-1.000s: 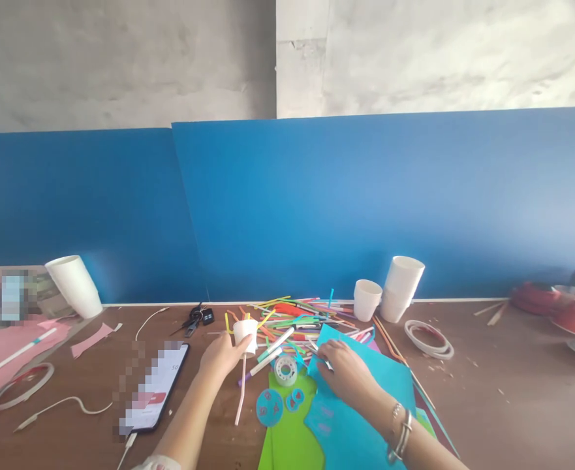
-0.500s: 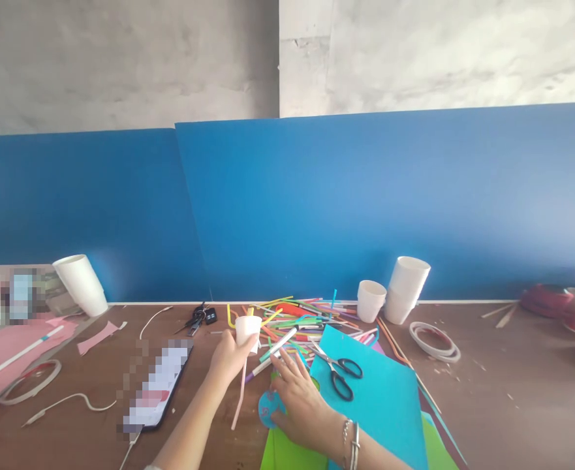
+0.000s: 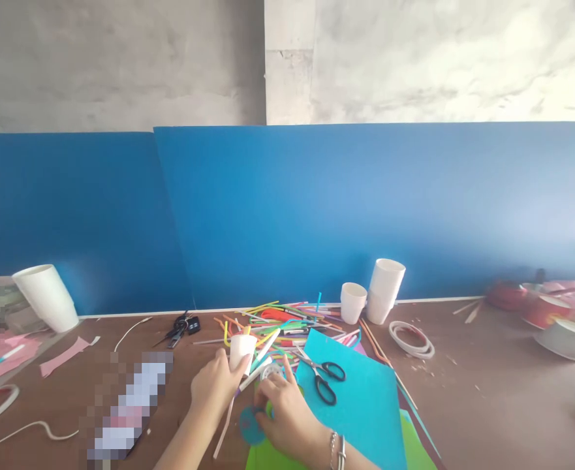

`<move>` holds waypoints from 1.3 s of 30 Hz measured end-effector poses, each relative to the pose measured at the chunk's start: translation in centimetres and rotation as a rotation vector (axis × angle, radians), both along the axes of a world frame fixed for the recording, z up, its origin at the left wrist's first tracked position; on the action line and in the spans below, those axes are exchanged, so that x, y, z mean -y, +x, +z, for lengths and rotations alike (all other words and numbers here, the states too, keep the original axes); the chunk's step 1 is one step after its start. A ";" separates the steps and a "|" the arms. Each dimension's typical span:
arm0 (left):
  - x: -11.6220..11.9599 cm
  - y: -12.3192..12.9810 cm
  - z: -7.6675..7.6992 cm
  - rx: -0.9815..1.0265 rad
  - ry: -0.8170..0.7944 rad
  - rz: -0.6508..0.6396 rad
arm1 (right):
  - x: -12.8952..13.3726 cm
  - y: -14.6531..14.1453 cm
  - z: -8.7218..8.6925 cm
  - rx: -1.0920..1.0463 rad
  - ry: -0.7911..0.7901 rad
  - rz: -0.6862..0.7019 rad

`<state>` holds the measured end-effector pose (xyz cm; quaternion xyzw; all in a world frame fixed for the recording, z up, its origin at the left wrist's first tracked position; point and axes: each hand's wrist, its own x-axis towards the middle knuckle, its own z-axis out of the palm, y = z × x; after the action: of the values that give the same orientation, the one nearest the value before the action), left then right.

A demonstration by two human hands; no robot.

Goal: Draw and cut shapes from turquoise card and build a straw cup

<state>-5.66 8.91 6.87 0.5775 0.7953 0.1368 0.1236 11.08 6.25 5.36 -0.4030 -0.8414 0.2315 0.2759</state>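
Observation:
My left hand (image 3: 216, 385) is wrapped round a small white paper cup (image 3: 241, 351) with yellow bendy straws sticking up from it. A pale pink straw (image 3: 225, 427) slants down below the cup. Beside it, my right hand (image 3: 282, 401) has its fingers curled down over a round blue piece (image 3: 252, 425) and a white ring-shaped item (image 3: 271, 372); what its fingertips grip is partly hidden. Black-handled scissors (image 3: 327, 378) lie on a turquoise sheet (image 3: 360, 411), right of my right hand. Many coloured straws (image 3: 287, 320) are heaped behind both hands.
White cups (image 3: 388, 290) stand at the back right, with another stack (image 3: 47, 297) leaning at the left. Keys (image 3: 182, 328), a blurred phone (image 3: 133, 411) and a cable (image 3: 27, 427) lie left. A tape roll (image 3: 412, 339) and red-and-white containers (image 3: 554, 313) are at the right.
The view has shifted right. My right hand has gone from spread fingers to curled fingers over the small round pieces. The white ring-shaped item now shows; my left hand still holds the cup.

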 end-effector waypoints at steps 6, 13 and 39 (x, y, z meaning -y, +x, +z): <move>0.9 0.9 0.9 -0.124 0.277 -0.102 | -2.0 1.8 0.6 -0.357 -0.175 -0.263; 1.6 5.6 -0.2 0.245 0.440 -0.762 | -3.3 3.1 -0.3 -0.695 -0.340 -0.294; 3.7 9.8 -0.4 0.911 0.208 -0.612 | -8.5 18.7 2.7 0.294 -0.081 -0.921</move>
<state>4.15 5.22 6.47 0.6738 0.4399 0.4080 0.4313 29.75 14.74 8.04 -0.7724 -0.5958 0.0586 0.2121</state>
